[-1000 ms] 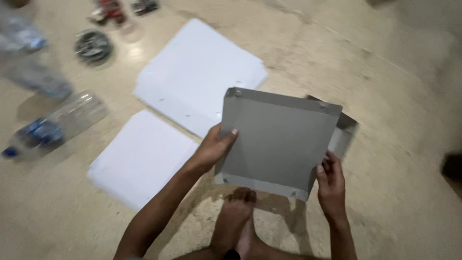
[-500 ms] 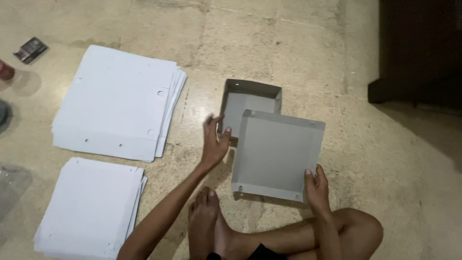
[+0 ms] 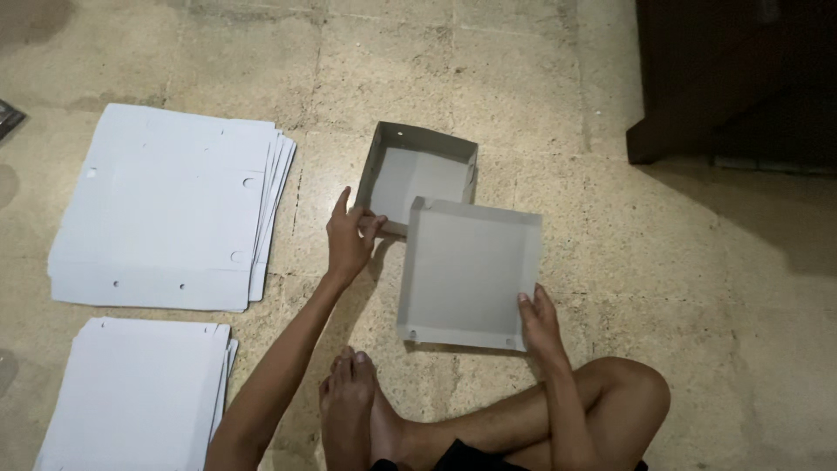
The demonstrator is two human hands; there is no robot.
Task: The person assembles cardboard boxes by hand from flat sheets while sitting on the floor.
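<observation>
- Two grey cardboard trays look folded up: shallow tray (image 3: 471, 275) on the floor (image 3: 697, 288) by the knees, deeper tray (image 3: 421, 177) behind it.
- Right hand (image 3: 540, 321) pinches the shallow tray's near corner; left hand (image 3: 350, 237) grips the deeper tray's corner.
- Lots left, I'd say: two stacks of flat white sheets, big stack (image 3: 166, 214) and small stack (image 3: 139, 392), lie unfolded.

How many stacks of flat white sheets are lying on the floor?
2. The larger stack lies at upper left; the smaller stack lies below it, cut off by the frame's edge. More may lie outside the view.
</observation>
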